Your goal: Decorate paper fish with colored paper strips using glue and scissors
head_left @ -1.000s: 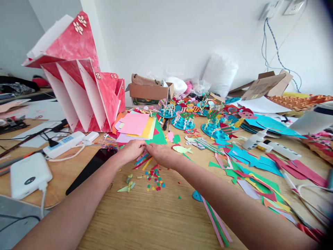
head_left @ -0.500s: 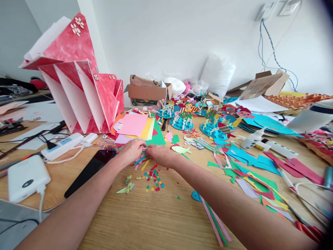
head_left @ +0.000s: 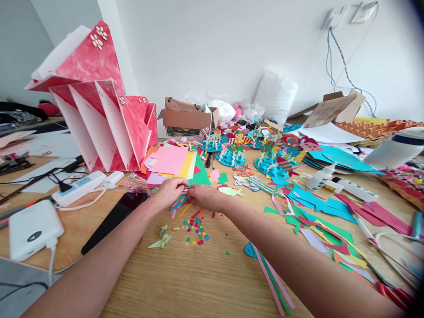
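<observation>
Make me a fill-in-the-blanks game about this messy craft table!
1. The left hand and right hand pinch thin paper ____ between them.
2. Just in front of the hands lies a scatter of tiny colourful paper ____.
3. The top sheet of the paper stack is ____.
4. The big folded card structure is white and ____.

Missing words: strips; bits; pink; red

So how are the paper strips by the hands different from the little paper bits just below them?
The paper strips are long and thin; the paper bits are tiny and roundish. The strips lie bunched under the left hand and right hand, which pinch at them; the bits lie scattered, touched by neither hand. Both are many-coloured and lie on the wooden table.
</observation>
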A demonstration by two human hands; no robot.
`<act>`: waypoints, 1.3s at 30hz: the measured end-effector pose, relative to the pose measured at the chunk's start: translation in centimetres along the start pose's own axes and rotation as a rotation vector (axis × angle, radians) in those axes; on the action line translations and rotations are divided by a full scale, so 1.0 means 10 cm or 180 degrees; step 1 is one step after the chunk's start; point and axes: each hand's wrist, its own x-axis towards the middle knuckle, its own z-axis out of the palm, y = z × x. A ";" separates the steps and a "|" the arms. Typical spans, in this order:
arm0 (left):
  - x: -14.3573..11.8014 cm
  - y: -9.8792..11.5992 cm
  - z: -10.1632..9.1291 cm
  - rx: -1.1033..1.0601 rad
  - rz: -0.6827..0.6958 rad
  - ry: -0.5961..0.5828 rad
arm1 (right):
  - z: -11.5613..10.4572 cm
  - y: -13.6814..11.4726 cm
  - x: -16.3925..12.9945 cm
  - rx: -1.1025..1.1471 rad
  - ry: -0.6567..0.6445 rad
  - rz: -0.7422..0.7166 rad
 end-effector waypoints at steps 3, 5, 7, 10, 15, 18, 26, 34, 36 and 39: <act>0.00 -0.01 -0.01 -0.0166 -0.0013 -0.0041 | 0.01 0.03 0.00 0.0173 0.0097 0.0091; 0.00 -0.02 -0.02 -0.0288 0.0022 -0.0084 | 0.01 0.06 0.01 0.0334 0.0187 0.0180; 0.00 -0.04 -0.02 -0.0405 0.0076 -0.0101 | 0.01 0.09 0.01 0.0532 0.0310 0.0285; 0.00 -0.06 -0.02 -0.0586 0.0134 -0.0128 | -0.01 0.14 0.00 0.0899 0.0509 0.0406; -0.02 -0.04 -0.02 -0.0702 0.0030 -0.0231 | -0.03 0.17 0.02 0.1582 0.0648 0.0498; -0.02 -0.04 -0.02 -0.0713 -0.0063 -0.0096 | -0.02 0.19 0.04 0.1840 0.0682 0.0577; 0.02 -0.10 -0.01 -0.1451 -0.0537 0.0057 | -0.02 0.29 0.00 0.2016 0.0534 0.0862; 0.02 -0.08 -0.03 -0.1977 -0.0731 -0.0029 | -0.08 0.35 -0.05 0.1969 0.0461 0.1038; 0.01 -0.07 -0.03 -0.2057 -0.0749 -0.0064 | -0.08 0.36 -0.06 0.1971 0.0491 0.1092; 0.00 -0.06 -0.05 -0.2071 -0.0754 -0.0117 | -0.10 0.35 -0.08 0.2011 0.0481 0.1155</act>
